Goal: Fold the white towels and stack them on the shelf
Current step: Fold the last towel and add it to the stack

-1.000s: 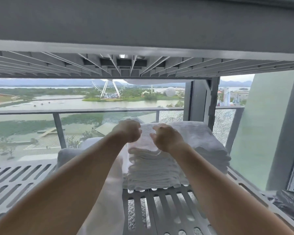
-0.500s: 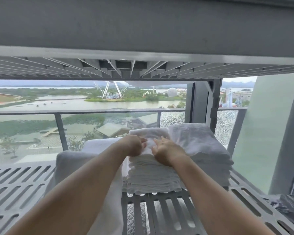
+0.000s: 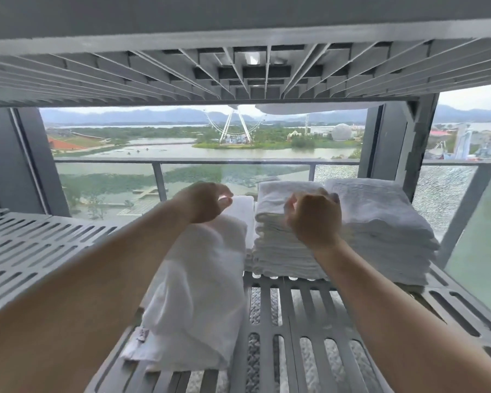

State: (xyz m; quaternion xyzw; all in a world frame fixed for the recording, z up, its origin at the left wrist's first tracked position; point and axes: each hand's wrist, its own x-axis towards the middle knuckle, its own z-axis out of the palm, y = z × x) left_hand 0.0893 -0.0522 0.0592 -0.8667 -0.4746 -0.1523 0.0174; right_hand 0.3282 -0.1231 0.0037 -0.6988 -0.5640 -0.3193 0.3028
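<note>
At frame centre, on the shelf (image 3: 54,242), my left hand (image 3: 203,204) curled empty over a loose towel (image 3: 204,293), right hand (image 3: 313,219) curled at the folded stack (image 3: 278,251), grip unclear to me

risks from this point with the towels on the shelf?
1. The right hand sits at the top front edge of the middle stack of thin folded towels. A nudge there could skew the upper layers.
2. The loose towel below the left hand lies crumpled close beside that stack. Lifting it carelessly may catch the stack's side and pull layers out of line.
</note>
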